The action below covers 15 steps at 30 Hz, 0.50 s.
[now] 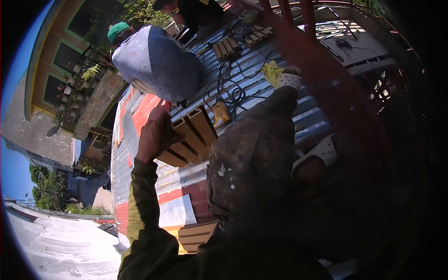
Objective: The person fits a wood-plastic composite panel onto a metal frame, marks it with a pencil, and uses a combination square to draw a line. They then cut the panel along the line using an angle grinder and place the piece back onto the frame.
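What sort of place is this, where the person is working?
Probably a rooftop work site, outdoors in sunlight. The ground underfoot is corrugated metal sheeting, with ribbed brown panels and loose black cables on it.

Corrugated metal for the roof (186, 179): ridged, bare silver areas with a bright sheen, red-coated areas duller, with scuffed, patchy paint. Grooved panel (193, 135): brown, wood-like, matt, with straight ribs and clean-cut channels; solid wood or composite, impossible to tell. Same look on the slatted pieces (227, 48) toward the roof's far edge. Black cable (237, 95): smooth, flexible, rubber- or plastic-like covering. Yellow tool (221, 114): hard, plastic-looking casing with dark marks. White shoes (325, 150): perforated, smooth, moulded plastic or rubber. Trousers (247, 154): dark matt cloth, stained, white-spotted. Olive sleeve (143, 196): matt, creased cloth. Co-worker's shirt (156, 60): grey-blue, mottled soft cloth.
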Available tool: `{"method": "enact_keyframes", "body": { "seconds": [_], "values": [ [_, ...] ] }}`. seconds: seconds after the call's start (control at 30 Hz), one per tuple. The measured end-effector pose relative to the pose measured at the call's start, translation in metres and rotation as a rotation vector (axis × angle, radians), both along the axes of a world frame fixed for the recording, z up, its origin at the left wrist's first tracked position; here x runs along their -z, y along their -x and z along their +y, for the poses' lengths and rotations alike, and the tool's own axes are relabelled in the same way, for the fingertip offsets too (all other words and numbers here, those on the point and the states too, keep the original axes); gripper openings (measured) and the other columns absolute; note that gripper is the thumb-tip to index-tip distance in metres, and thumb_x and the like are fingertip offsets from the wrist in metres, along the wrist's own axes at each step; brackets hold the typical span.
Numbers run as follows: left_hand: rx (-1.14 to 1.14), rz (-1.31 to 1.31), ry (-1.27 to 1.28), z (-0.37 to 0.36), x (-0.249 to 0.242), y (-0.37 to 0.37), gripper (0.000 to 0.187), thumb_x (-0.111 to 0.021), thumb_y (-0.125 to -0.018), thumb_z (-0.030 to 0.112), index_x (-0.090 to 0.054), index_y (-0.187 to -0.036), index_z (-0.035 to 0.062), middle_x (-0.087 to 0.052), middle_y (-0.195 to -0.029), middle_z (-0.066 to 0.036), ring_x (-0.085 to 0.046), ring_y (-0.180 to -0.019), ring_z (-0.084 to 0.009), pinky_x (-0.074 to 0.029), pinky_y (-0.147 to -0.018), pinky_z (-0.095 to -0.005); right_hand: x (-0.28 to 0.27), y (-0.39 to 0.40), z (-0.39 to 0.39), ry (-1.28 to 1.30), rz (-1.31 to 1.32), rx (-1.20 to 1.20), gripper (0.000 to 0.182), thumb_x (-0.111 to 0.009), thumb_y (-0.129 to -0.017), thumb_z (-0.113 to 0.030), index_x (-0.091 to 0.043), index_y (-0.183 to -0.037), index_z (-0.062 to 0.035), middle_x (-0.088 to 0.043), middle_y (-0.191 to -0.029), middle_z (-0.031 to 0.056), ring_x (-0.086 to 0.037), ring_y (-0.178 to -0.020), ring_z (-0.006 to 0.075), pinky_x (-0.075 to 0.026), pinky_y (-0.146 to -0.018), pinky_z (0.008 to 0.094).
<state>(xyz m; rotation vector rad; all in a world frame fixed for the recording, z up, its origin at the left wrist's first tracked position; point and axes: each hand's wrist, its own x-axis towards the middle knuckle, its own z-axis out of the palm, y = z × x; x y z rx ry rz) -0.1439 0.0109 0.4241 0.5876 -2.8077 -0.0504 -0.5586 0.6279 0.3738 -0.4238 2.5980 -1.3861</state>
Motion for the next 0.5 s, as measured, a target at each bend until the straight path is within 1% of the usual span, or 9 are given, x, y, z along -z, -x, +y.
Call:
{"method": "enact_keyframes", "body": {
  "seconds": [0.07,0.1,0.13,0.17,0.2,0.27,0.33,0.4,0.5],
  "values": [
    [0.058,-0.043,0.087,0.011,-0.039,0.041,0.053,-0.091,-0.063,0.02,-0.056,-0.1,0.0062,-0.065,-0.074,-0.014,-0.068,-0.072,-0.0355,-0.051,-0.062,-0.0449,0.005,0.002,-0.015,-0.073,0.139,-0.202,0.024,-0.064,-0.099,-0.026,-0.064,-0.089,-0.004,-0.059,-0.067,-0.0005,-0.054,-0.061,0.0102,-0.047,-0.058,0.03],
    [0.081,-0.085,0.144,0.016,-0.055,0.065,0.055,-0.091,-0.063,0.019,-0.058,-0.106,0.0066,-0.067,-0.074,-0.014,-0.069,-0.072,-0.0346,-0.051,-0.062,-0.0439,0.03,0.002,-0.019,-0.067,0.424,-0.125,0.025,-0.065,-0.099,-0.027,-0.064,-0.089,-0.0039,-0.063,-0.07,0.0025,-0.058,-0.064,0.0113,-0.049,-0.06,0.0289],
    [0.153,-0.083,0.111,0.017,-0.071,0.088,0.055,-0.091,-0.064,0.019,-0.062,-0.109,0.0069,-0.067,-0.072,-0.013,-0.069,-0.068,-0.0323,-0.051,-0.06,-0.0423,0.015,-0.01,-0.026,-0.169,0.434,-0.134,0.025,-0.067,-0.096,-0.03,-0.064,-0.092,-0.0049,-0.064,-0.078,0.0049,-0.061,-0.072,0.0151,-0.049,-0.066,0.03],
    [0.215,-0.06,0.095,0.018,-0.081,0.112,0.046,-0.091,-0.063,0.019,-0.065,-0.099,0.0062,-0.064,-0.066,-0.011,-0.068,-0.064,-0.0299,-0.05,-0.059,-0.0405,0.0,-0.022,-0.033,-0.271,0.445,-0.145,0.027,-0.069,-0.093,-0.033,-0.065,-0.096,-0.006,-0.065,-0.086,0.0072,-0.063,-0.079,0.0189,-0.05,-0.072,0.0312],
    [0.281,-0.052,0.092,0.02,-0.089,0.136,0.043,-0.092,-0.063,0.019,-0.066,-0.094,0.0058,-0.063,-0.065,-0.011,-0.067,-0.063,-0.0296,-0.049,-0.058,-0.0396,-0.045,-0.041,-0.049,-0.439,0.172,-0.244,0.033,-0.071,-0.087,-0.037,-0.065,-0.102,-0.0081,-0.065,-0.1,0.0088,-0.063,-0.092,0.0253,-0.049,-0.082,0.0347],
    [0.417,-0.018,0.056,0.042,-0.1,0.187,0.038,-0.092,-0.062,0.019,-0.066,-0.085,0.0048,-0.06,-0.064,-0.009,-0.062,-0.059,-0.0282,-0.047,-0.057,-0.0373,-0.015,-0.026,-0.045,-0.21,0.216,-0.307,0.029,-0.069,-0.089,-0.032,-0.063,-0.101,-0.0061,-0.064,-0.09,0.0067,-0.062,-0.085,0.0199,-0.049,-0.079,0.033],
    [0.575,0.0,0.076,0.069,-0.099,0.24,0.037,-0.091,-0.062,0.017,-0.065,-0.085,0.0037,-0.06,-0.066,-0.01,-0.06,-0.058,-0.0254,-0.047,-0.058,-0.0366,-0.031,-0.036,-0.057,-0.091,0.193,-0.28,0.032,-0.074,-0.082,-0.028,-0.066,-0.098,-0.0013,-0.063,-0.092,0.0128,-0.064,-0.082,0.0235,-0.051,-0.078,0.0352],
    [0.733,-0.046,0.066,0.121,-0.104,0.291,0.037,-0.091,-0.063,0.016,-0.065,-0.085,0.0031,-0.062,-0.069,-0.011,-0.061,-0.06,-0.0234,-0.047,-0.059,-0.0367,-0.023,-0.032,-0.06,-0.022,0.316,-0.207,0.041,-0.076,-0.083,-0.031,-0.066,-0.11,-0.0018,-0.066,-0.088,0.0128,-0.065,-0.084,0.0237,-0.051,-0.078,0.0354],
    [0.914,-0.073,-0.066,0.184,-0.088,0.367,0.037,-0.091,-0.063,0.015,-0.067,-0.088,0.0016,-0.065,-0.073,-0.012,-0.065,-0.066,-0.0232,-0.049,-0.063,-0.0368,-0.028,-0.031,-0.048,0.073,0.254,-0.162,0.075,-0.084,-0.078,-0.037,-0.053,-0.139,-0.0075,-0.067,-0.107,0.0143,-0.067,-0.094,0.0215,-0.053,-0.084,0.0342]
  ]
}}
